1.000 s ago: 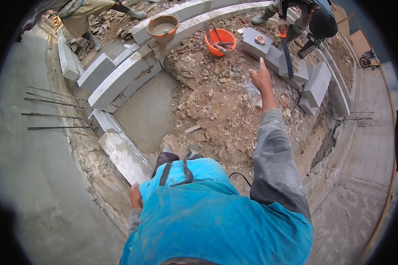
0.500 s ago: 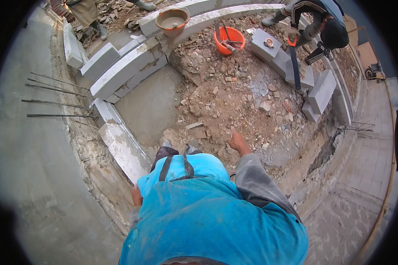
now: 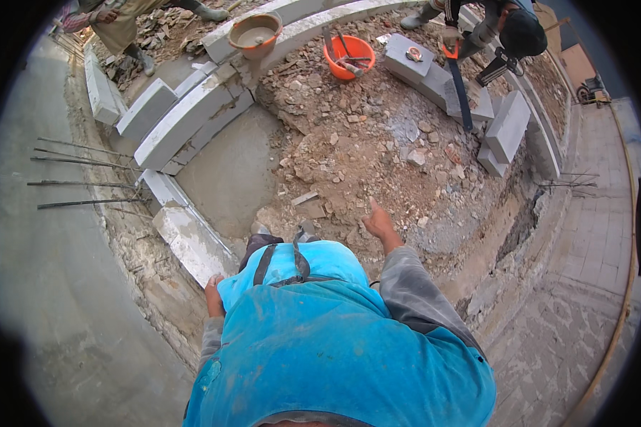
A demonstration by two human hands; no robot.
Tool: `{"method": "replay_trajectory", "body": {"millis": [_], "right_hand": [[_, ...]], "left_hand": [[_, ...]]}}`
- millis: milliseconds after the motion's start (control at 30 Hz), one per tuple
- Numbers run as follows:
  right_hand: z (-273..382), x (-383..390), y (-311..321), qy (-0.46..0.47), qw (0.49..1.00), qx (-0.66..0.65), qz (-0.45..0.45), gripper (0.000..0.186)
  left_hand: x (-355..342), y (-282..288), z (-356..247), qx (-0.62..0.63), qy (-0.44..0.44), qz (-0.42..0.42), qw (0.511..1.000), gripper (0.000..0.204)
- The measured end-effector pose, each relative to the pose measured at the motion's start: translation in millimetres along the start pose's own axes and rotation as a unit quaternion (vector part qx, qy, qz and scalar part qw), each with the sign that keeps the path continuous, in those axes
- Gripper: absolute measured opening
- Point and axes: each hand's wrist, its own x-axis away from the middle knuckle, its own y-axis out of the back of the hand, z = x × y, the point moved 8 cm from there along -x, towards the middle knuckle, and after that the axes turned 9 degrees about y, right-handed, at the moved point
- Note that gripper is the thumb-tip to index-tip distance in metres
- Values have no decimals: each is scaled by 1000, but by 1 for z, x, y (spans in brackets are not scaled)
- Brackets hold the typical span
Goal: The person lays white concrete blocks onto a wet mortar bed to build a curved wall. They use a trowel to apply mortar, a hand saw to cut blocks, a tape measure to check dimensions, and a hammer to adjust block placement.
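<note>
Your right hand (image 3: 379,225) points out over the brown, stony rubble ground (image 3: 349,164); for a clear indication, hold the index finger straight, the wrist quiet and the other fingers tucked away, so that a single line can be read from it. Footing likely matters as well: the broken surface looks loose, so best to favour balanced weight over a long lean, and to put little trust in the long, pale grey, mortar-smeared block (image 3: 192,245) as a support, since its firmness cannot be judged from here. Location of that block: low on your left, running obliquely beside the smooth, wet-looking grey concrete patch (image 3: 228,171), its near end at your left hand (image 3: 213,290). Pose, right: forearm in its dusty grey sleeve (image 3: 424,292) reaches forward, elbow bent, index finger extended away from you, remaining fingers folded; nothing visible in the grasp. Pose, left: arm low at your side, fingers toward the block's near end, apparently touching it; your bright turquoise shirt (image 3: 349,341) hides part of the hand, so whether it grips or merely rests, cannot tell. Farther off, well apart from both hands: a round orange plastic bucket (image 3: 361,47) containing tools.
</note>
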Motion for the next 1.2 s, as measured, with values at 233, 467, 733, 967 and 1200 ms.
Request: {"method": "replay_trajectory", "body": {"millis": [233,467,733,967,1200], "right_hand": [[-11,-7,-15,20,1000,-6,19,81],[12,-15,-13,22,998,-19,57,81],[16,-9,-9,-5,998,-33,59,79],[11,-4,-16,-24,997,-23,63,79],[3,-3,-17,4,999,4,32,81]], "left_hand": [[38,8,2,-104,13,-30,994,34],[45,16,16,-126,-17,-53,990,31],[35,7,7,-88,-56,-35,994,31],[17,12,26,-5,-5,-1,1000,31],[31,4,9,28,22,0,999,34]]}}
